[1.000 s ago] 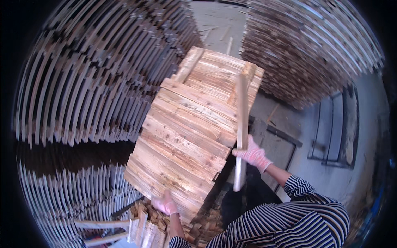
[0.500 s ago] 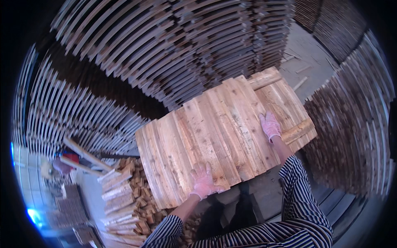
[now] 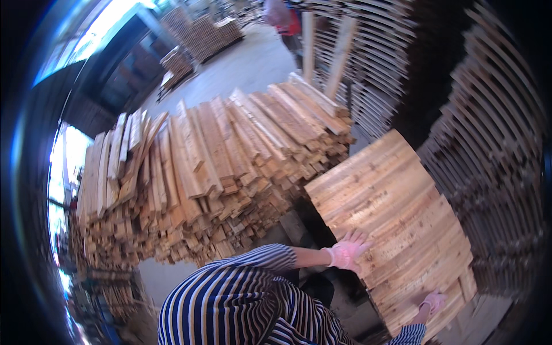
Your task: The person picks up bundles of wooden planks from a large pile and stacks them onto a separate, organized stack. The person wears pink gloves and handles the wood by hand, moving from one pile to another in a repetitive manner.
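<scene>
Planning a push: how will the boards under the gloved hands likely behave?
The boards look like solid wood, so probably stiff. Lying flat, they seem unlikely to roll. Laid side by side with uneven ends, they might shift separately.

Floor: pale grey concrete floor point(image 3: 261, 63), well beyond the left hand point(image 3: 348, 251), up and to its left.
Daylight: blue-white glare point(image 3: 109, 23) far to the hand's upper left, its source blurred.
Left edge: another bright patch point(image 3: 69, 155), far left of the hand.
Wall: dark wall point(image 3: 123, 69) just under the upper glare.
Far stacks: brown board stacks point(image 3: 201, 37) on the floor beyond the hand.
Right side: tall slat stacks point(image 3: 500, 172) right of the hand, dim.
</scene>
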Demonstrator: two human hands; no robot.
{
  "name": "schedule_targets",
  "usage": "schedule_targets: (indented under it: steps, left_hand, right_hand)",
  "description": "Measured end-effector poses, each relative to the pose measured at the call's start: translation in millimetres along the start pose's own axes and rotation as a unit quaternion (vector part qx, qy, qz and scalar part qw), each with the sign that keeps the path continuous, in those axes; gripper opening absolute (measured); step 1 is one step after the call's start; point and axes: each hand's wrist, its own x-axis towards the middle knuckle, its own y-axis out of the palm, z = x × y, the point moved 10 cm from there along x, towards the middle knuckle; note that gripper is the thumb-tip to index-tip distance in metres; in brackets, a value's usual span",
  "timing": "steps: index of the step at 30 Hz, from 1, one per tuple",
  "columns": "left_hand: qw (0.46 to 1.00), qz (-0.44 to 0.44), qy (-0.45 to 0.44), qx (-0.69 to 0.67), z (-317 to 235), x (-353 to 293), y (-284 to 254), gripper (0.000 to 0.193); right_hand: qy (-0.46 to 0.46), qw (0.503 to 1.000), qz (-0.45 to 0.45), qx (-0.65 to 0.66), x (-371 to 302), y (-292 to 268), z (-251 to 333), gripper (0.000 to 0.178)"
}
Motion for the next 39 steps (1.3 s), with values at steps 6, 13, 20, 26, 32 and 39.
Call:
schedule_targets:
  steps: [6, 13, 20, 26, 32, 39]
  left_hand:
    - [0.924, -0.117, -0.267, -0.249, 141.5, -198.8, -12.2, 0.101]
    - [0.566, -0.604, -0.432, -0.359, 220.9, -409.9, -117.9, 0.092]
    - [0.208, -0.764, -0.223, -0.568, 272.0, -438.4, -142.8, 0.071]
    - [0.038, -0.654, -0.245, -0.715, 302.1, -414.0, -141.2, 0.066]
    - [0.048, -0.660, -0.269, -0.700, 297.6, -405.2, -175.7, 0.065]
    - [0.308, -0.459, -0.048, -0.832, 285.4, -307.1, -316.4, 0.092]
  right_hand:
    - [-0.280, 0.950, 0.023, 0.133, -146.9, -57.7, 246.1, 0.080]
    - [-0.484, 0.595, 0.493, 0.410, -549.3, -88.2, 514.9, 0.077]
    - [-0.718, 0.473, 0.411, 0.303, -798.2, -184.6, 662.3, 0.078]
    - [-0.733, 0.578, 0.339, 0.117, -858.5, -174.3, 715.6, 0.091]
    - [-0.697, 0.621, 0.344, 0.100, -868.2, -178.1, 716.5, 0.101]
    - [-0.549, 0.451, 0.694, 0.116, -793.8, -172.1, 798.5, 0.068]
